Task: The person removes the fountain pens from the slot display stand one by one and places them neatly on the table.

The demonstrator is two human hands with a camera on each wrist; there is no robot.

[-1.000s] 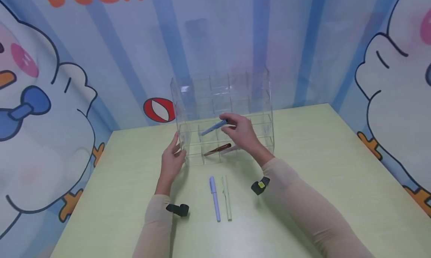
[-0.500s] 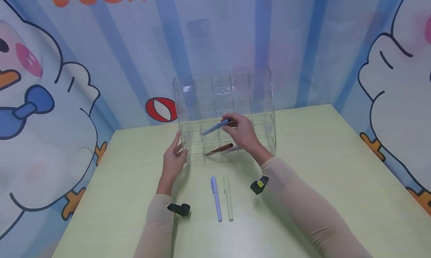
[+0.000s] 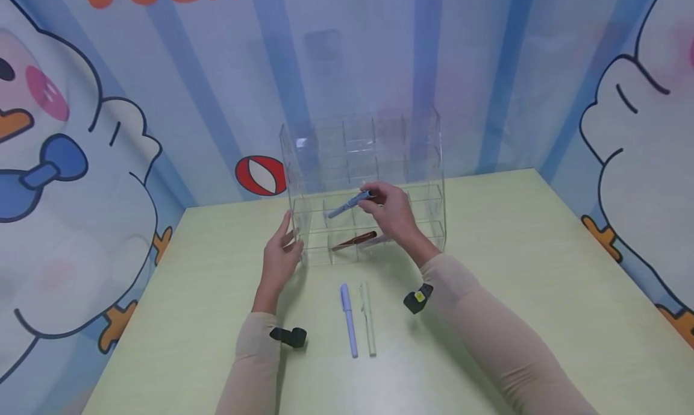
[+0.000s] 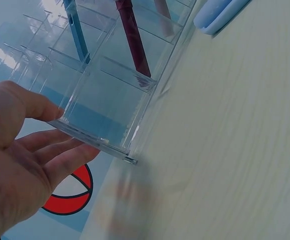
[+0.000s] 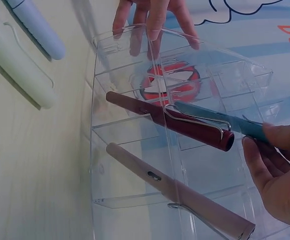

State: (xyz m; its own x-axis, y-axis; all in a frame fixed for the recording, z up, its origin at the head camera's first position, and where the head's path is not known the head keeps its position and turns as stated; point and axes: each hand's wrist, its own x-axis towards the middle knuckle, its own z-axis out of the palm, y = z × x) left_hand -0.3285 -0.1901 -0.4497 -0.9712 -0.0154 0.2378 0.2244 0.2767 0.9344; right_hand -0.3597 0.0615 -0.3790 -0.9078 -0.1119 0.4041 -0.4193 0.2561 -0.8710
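Note:
A clear stepped pen organizer (image 3: 314,239) stands on the table. My left hand (image 3: 279,261) grips its left side wall, the thumb (image 4: 40,106) on the edge and the fingers on the outer face. Between thumb and fingers, my right hand (image 3: 393,213) pinches a blue pen (image 3: 347,205) near its upper end. That pen slants, its lower end at a compartment in the second row from the front; how deep it sits I cannot tell. Leaning in separate front-row compartments are a dark red pen (image 5: 194,131) and a dusty pink pen (image 5: 184,192).
In front of the organizer lie a lilac pen (image 3: 349,321) and a pale green pen (image 3: 368,321), side by side on the light table (image 3: 217,270). A blue cartoon-printed backdrop (image 3: 374,53) rises behind. Each wrist wears a small black camera (image 3: 290,337).

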